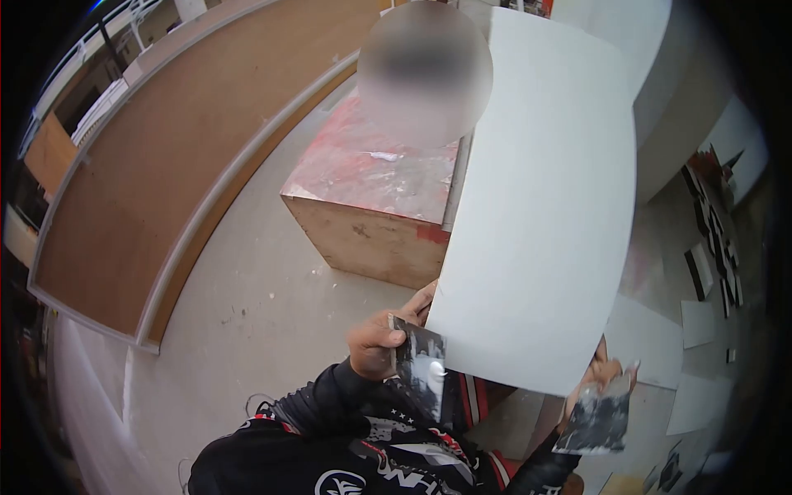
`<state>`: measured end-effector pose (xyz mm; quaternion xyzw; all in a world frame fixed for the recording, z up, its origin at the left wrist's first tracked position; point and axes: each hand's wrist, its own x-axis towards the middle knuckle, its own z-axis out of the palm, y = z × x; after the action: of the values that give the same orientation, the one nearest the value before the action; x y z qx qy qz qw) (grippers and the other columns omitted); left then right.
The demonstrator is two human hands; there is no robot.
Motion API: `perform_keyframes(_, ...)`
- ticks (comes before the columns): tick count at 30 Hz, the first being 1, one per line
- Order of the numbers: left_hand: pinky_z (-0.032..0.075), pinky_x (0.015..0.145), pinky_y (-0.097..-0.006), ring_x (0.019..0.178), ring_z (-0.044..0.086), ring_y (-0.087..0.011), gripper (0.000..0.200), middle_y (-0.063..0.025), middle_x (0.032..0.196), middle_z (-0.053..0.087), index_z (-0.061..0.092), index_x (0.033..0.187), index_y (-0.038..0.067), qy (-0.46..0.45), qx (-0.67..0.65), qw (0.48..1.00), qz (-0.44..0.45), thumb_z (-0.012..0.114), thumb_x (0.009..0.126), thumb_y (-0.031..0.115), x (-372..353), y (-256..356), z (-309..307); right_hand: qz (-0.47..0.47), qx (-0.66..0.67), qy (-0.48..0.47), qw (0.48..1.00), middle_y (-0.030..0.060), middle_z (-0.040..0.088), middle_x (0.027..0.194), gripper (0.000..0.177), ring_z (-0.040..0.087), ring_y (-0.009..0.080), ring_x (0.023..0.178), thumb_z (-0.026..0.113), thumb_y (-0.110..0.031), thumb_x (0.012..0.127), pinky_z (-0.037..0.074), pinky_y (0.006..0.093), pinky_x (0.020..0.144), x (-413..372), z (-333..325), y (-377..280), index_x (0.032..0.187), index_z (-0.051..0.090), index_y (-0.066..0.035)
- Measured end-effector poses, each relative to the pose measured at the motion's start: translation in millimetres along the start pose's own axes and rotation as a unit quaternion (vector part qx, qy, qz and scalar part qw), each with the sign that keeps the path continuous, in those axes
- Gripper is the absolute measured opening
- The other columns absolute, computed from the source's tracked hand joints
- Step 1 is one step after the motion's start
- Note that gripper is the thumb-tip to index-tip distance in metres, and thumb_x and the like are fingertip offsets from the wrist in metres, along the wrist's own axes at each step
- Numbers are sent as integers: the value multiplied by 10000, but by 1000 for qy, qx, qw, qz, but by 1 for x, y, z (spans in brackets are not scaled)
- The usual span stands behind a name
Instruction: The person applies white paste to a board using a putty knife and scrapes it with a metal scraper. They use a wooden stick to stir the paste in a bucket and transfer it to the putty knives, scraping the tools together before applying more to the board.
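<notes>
My left hand (378, 345) is closed on a dark flat putty scraper (419, 359) smeared with white, thumb over its upper edge. Its other fingers reach to the near left corner of a long white panel (536, 198). At the panel's near right corner, my right hand (590, 386) grips a second dark putty scraper (596, 421), also streaked with white. That hand's fingers are partly hidden behind the scraper and the panel edge. The panel stretches away from me between both hands, its surface plain and smooth.
A wooden box (371, 235) with a red-stained top stands left of the panel. Further left is a large brown board (165, 140) with a pale frame. Dark strips (700, 271) and pale sheets (698, 323) lie on the floor at right.
</notes>
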<state>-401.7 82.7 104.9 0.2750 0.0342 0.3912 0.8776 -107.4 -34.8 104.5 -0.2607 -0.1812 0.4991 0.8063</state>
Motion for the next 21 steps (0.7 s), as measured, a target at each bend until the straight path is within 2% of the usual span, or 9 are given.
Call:
perform_keyframes(4,292,1085,-406,1343,325,-339,485,-234,1533,133,601,1007,-118,54,-16,994,95,642,700,256,13,-19,-15,18,-74,-98,992,212,546,1154,540,555,150,943,353,-419,986,427,298,931,56,17,1,609,513,-66)
perform_keyframes(5,288,1091,-396,1346,329,-322,658,-232,1523,162,458,1186,-128,64,-32,992,107,645,691,264,21,-21,-17,67,-8,-117,991,248,557,1124,594,553,164,930,368,-423,978,416,313,944,84,-15,-3,484,400,-94)
perform_keyframes(7,273,1109,-382,1344,352,-291,1054,-230,1479,271,47,1454,-101,91,-31,990,103,640,671,279,34,-19,-19,105,21,-92,990,254,567,1099,586,557,190,911,381,-424,976,420,324,930,128,-24,4,493,398,-92)
perform_keyframes(9,280,1106,-385,1333,369,-299,1026,-231,1470,289,80,1452,-103,100,-34,986,127,629,672,274,43,-23,-20,135,49,-73,987,259,577,1075,579,560,215,893,394,-425,973,425,336,917,156,2,10,502,396,-89)
perform_keyframes(12,302,1096,-392,1283,436,-316,988,-237,1434,350,111,1456,-89,130,-38,978,158,606,673,256,62,-22,-29,164,-89,4,982,266,599,1001,580,567,270,854,413,-416,975,440,355,893,196,61,33,503,386,-79)
perform_keyframes(14,309,1091,-395,1264,456,-327,958,-237,1403,399,129,1458,-77,172,-40,968,180,596,692,258,71,-24,-36,209,-130,-130,961,277,604,953,586,569,294,862,409,-412,981,458,345,868,237,47,45,505,369,-72)
perform_keyframes(15,309,1091,-395,1264,456,-327,958,-237,1403,399,129,1458,-77,176,-40,966,184,596,692,258,76,-25,-41,190,-152,-160,957,159,504,645,562,556,291,873,418,-409,984,480,369,801,260,31,51,520,368,-96)
perform_keyframes(18,326,1083,-396,1244,479,-327,907,-227,1375,441,145,1460,-68,196,-33,953,227,569,722,247,79,-30,-41,228,-158,-170,946,297,602,907,577,577,264,737,407,-408,981,497,297,682,274,50,58,522,352,-63)
perform_keyframes(21,312,1090,-393,1267,453,-309,819,-221,1369,436,194,1438,-69,201,-66,945,250,552,753,202,90,-26,-44,231,-190,-163,940,244,594,773,566,558,235,668,444,-425,965,484,275,621,305,45,72,523,353,-84)
